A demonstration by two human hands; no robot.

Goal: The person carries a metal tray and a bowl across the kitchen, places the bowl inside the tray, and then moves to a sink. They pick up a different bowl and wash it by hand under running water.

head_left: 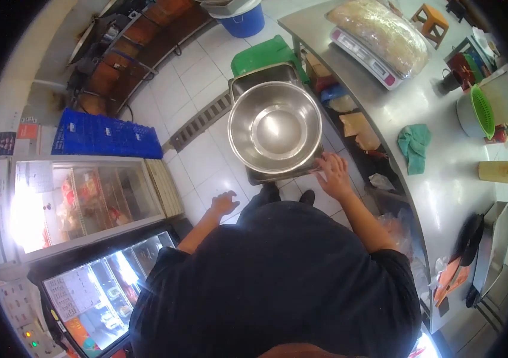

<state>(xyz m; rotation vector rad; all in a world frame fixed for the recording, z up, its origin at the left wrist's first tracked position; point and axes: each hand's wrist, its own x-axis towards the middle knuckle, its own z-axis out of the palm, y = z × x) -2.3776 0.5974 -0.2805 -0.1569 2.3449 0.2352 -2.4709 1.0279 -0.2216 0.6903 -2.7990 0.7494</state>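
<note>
A large stainless steel mixing bowl (243, 128), with nothing visible inside, rests on a dark metal stand (264, 73) in front of me. My right hand (333, 173) is at the bowl's lower right side, fingers apart, fingertips close to the rim and the stand's edge. To the left and nearer my body, my left hand (224, 204) hangs over the tiled floor, fingers loosely spread and holding nothing.
Along the right runs a steel counter (416, 203) with a scale (364, 59) under a large plastic-wrapped bundle (379, 33), plus a green cloth (414, 146). Blue crates (108, 134) and a lit display fridge (90, 206) stand left. A green bin (269, 55) sits behind the bowl.
</note>
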